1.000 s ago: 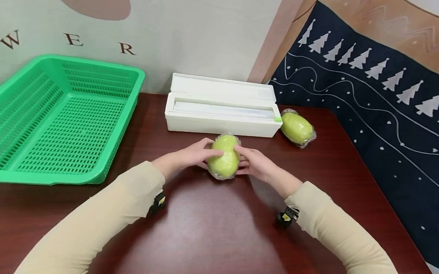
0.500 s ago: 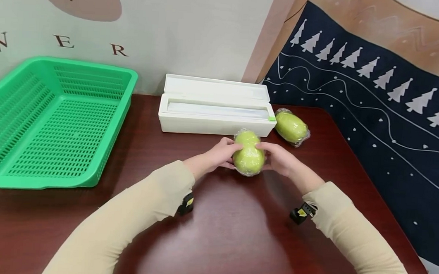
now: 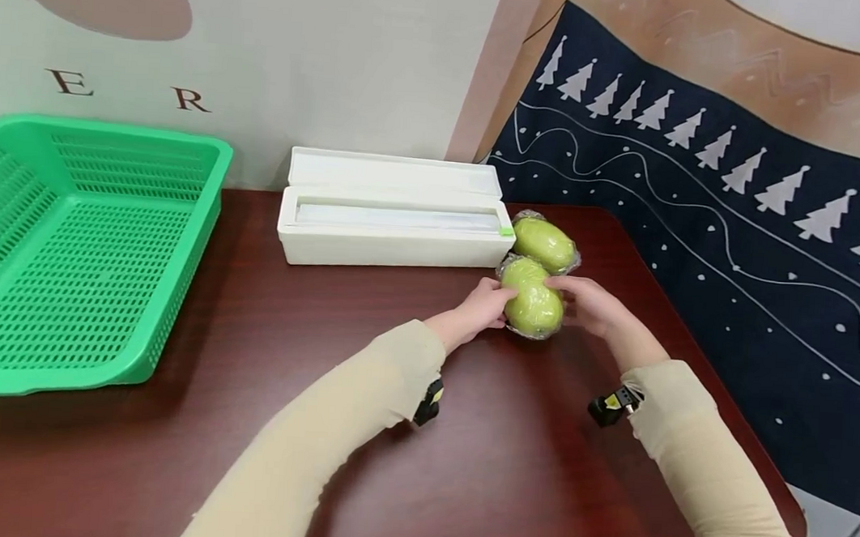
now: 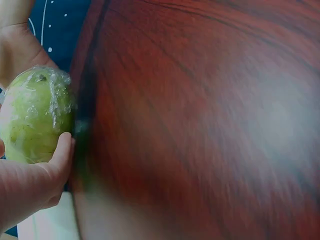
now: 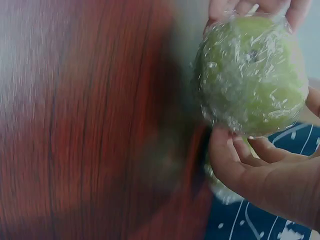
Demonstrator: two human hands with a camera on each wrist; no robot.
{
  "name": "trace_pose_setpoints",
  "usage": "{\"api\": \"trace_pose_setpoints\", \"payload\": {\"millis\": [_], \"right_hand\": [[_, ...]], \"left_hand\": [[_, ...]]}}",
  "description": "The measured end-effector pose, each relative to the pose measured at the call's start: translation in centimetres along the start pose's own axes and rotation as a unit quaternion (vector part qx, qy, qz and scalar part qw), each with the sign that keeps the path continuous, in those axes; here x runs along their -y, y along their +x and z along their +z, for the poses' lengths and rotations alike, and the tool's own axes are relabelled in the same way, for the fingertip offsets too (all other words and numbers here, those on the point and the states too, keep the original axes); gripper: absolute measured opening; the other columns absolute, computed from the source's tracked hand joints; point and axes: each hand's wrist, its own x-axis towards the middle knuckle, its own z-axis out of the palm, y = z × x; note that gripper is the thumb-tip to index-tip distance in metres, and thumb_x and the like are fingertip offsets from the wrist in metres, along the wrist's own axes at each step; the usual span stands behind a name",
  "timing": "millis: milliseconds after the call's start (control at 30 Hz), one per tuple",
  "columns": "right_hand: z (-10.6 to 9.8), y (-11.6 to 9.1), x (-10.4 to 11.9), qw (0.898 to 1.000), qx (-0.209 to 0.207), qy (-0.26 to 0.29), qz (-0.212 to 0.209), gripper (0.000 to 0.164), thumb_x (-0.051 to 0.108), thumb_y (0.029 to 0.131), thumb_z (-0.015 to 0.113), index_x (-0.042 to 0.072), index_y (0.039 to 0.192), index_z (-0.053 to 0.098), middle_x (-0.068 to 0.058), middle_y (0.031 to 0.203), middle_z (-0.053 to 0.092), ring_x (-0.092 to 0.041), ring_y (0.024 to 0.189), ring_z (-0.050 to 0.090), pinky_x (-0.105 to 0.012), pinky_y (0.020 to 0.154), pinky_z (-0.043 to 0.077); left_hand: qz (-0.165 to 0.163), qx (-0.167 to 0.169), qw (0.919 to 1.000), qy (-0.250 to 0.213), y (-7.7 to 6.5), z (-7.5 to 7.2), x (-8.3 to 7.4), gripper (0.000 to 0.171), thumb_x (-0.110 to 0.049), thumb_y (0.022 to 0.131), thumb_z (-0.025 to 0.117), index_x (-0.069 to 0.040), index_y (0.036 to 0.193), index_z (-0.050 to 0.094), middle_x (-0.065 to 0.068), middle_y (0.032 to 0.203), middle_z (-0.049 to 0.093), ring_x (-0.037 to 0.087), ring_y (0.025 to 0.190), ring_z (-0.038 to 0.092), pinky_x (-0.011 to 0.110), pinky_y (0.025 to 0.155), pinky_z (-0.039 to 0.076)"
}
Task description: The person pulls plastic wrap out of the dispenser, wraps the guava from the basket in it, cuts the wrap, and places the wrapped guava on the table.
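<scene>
An oblong light-green fruit (image 3: 532, 308), wrapped in clear cling film, is held between both hands at the right part of the table. My left hand (image 3: 481, 305) grips its left side, thumb on top. From the right, my right hand (image 3: 597, 308) grips the other side. Crinkled film shows on the fruit (image 5: 252, 75) in the right wrist view. Right behind it a second film-wrapped green fruit (image 3: 546, 244) lies on the table, partly hidden. In the left wrist view the fruit (image 4: 37, 115) stands close over the tabletop; whether it touches is unclear.
A white cling film dispenser box (image 3: 394, 250), lid raised, stands against the back wall, left of the second fruit. A green plastic basket (image 3: 141, 343) occupies the left side. The dark red table (image 3: 308, 359) ends at a navy patterned wall cloth (image 3: 699, 291) on the right.
Both hands have carried the wrapped fruit to the right, from before the white box to beside the second fruit. The head view has turned rightward. The second fruit stays put.
</scene>
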Motion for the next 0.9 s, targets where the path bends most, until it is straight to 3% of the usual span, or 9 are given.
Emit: {"api": "trace_pose_setpoints", "payload": {"millis": [133,233,367,433,533,600,767,900], "right_hand": [[-0.2,0.6,-0.3,1.000,-0.013,0.008,-0.010,0.013,0.026,0.094,0.044,0.017,0.100,0.052,0.014,0.083,0.061,-0.002,0.077,0.060,-0.023,0.074,0.050],[0.0,1.3,0.0,1.000,-0.019,-0.007,-0.015,0.020,0.027,0.094,0.045,0.013,0.108,0.051,0.014,0.085,0.061,-0.002,0.078,0.060,-0.023,0.075,0.050],[0.5,1.6,0.6,0.995,-0.044,-0.091,-0.022,0.051,0.031,0.094,0.046,0.002,0.135,0.040,-0.004,0.116,0.058,-0.013,0.099,0.057,-0.033,0.088,0.048],[0.8,1.4,1.1,0.986,-0.072,-0.148,-0.034,0.063,0.034,0.094,0.047,-0.001,0.143,0.030,-0.015,0.135,0.047,-0.023,0.114,0.051,-0.041,0.098,0.044],[1.4,0.7,1.9,0.961,-0.126,-0.236,-0.069,0.069,0.039,0.094,0.049,-0.002,0.145,0.027,-0.023,0.147,0.033,-0.033,0.131,0.039,-0.047,0.106,0.036],[1.8,0.2,2.4,0.939,-0.166,-0.284,-0.104,0.068,0.041,0.094,0.049,-0.003,0.143,0.030,-0.025,0.144,0.037,-0.036,0.130,0.040,-0.048,0.104,0.038],[3.1,-0.8,3.0,0.882,-0.229,-0.369,-0.184,0.066,0.042,0.093,0.051,-0.003,0.139,0.038,-0.025,0.139,0.042,-0.039,0.124,0.040,-0.052,0.102,0.034],[4.2,-0.9,3.2,0.851,-0.236,-0.414,-0.219,0.065,0.042,0.092,0.053,0.000,0.139,0.038,-0.023,0.143,0.039,-0.040,0.131,0.030,-0.058,0.106,0.023]], "left_hand": [[-0.004,0.002,0.9999,-0.011,0.7,0.3,0.5,0.044,-0.019,0.097,0.042,-0.003,0.137,0.030,0.016,0.120,0.047,0.017,0.084,0.047,0.037,0.093,0.048],[0.001,-0.003,0.9999,-0.015,0.9,-0.2,0.8,0.046,-0.019,0.098,0.041,-0.003,0.139,0.029,0.019,0.124,0.046,0.021,0.090,0.049,0.039,0.096,0.046],[0.002,-0.003,0.9999,0.017,0.5,-1.1,0.7,0.050,-0.022,0.099,0.040,-0.004,0.143,0.026,0.018,0.135,0.043,0.027,0.108,0.053,0.039,0.097,0.046],[0.008,-0.005,0.9982,0.059,0.0,-1.7,0.4,0.054,-0.026,0.099,0.040,-0.003,0.145,0.023,0.017,0.142,0.039,0.028,0.119,0.050,0.038,0.099,0.045],[0.028,-0.028,0.9892,0.141,-1.0,-2.9,-0.1,0.058,-0.032,0.098,0.039,-0.003,0.146,0.024,0.016,0.144,0.040,0.027,0.128,0.045,0.037,0.104,0.040],[0.048,-0.044,0.9785,0.195,-1.7,-3.9,-0.5,0.059,-0.035,0.098,0.039,-0.003,0.146,0.025,0.016,0.143,0.042,0.025,0.130,0.044,0.036,0.106,0.037],[0.110,-0.061,0.9476,0.294,-3.6,-6.5,-1.3,0.057,-0.035,0.099,0.040,-0.003,0.144,0.029,0.017,0.141,0.045,0.026,0.131,0.042,0.037,0.109,0.034],[0.155,-0.076,0.9161,0.362,-5.3,-8.8,-1.4,0.057,-0.036,0.099,0.040,-0.004,0.144,0.030,0.016,0.144,0.042,0.026,0.134,0.039,0.038,0.111,0.031]]}}
